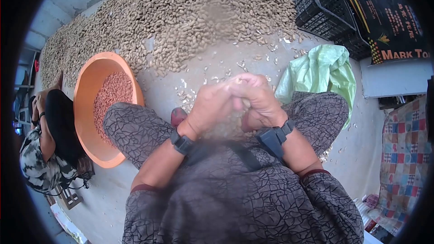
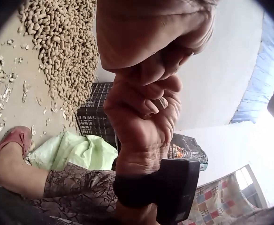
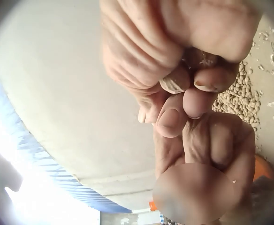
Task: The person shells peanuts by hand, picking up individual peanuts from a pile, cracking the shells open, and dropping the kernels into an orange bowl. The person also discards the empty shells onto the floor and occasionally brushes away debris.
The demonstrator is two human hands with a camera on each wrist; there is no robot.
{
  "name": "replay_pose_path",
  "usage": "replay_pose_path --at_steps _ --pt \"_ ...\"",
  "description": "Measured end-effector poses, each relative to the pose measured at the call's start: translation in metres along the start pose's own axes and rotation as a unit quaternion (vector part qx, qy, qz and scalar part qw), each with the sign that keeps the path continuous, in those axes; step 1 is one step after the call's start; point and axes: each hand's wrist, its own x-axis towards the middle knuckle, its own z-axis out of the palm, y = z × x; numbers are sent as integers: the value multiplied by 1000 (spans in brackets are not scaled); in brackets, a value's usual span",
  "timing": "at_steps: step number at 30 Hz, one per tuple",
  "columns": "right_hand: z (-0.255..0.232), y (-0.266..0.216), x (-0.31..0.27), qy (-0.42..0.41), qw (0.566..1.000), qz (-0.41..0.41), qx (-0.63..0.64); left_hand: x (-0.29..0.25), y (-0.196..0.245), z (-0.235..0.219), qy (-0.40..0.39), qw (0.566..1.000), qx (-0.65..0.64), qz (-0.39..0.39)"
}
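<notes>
Both hands meet over the lap, with fingers curled against each other. In the head view, the left hand (image 1: 212, 106) touches the right hand (image 1: 260, 99). A peanut in its shell (image 3: 175, 80) shows between the fingers of the right hand (image 3: 179, 42) in the right wrist view, where the left hand (image 3: 207, 145) presses up from below, its fingertips at the peanut. Seen from the left wrist, a shell (image 2: 162, 103) lies in the curled fingers of the right hand (image 2: 141, 112), under the left hand (image 2: 151, 37). The fingers partly hide what they pinch.
A large heap of unshelled peanuts (image 1: 181, 18) covers the floor ahead. An orange basin (image 1: 83, 104) of shelled peanuts stands left, beside a seated person (image 1: 47, 144). A green sack (image 1: 316, 70), black crates (image 1: 321, 9) and a printed bag (image 1: 389, 22) are right. Shell bits litter the floor.
</notes>
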Motion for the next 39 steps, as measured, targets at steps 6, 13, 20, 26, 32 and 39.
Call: replay_pose_path --at_steps 6,13,20,26,32,39 --pt "-1 9 10 63 997 -25 -40 7 -18 -5 -20 957 -280 -71" --pt "-20 15 12 66 998 -5 3 9 -22 2 68 989 -127 -46" --pt "-25 23 15 23 997 -7 69 5 -20 5 87 994 42 53" --pt "-14 20 11 39 997 -13 66 7 -19 6 120 983 101 97" --pt "-9 33 13 106 992 -58 19 10 -27 12 174 969 123 127" --pt "-1 40 14 152 980 -102 -76 17 -42 5 201 980 13 -5"
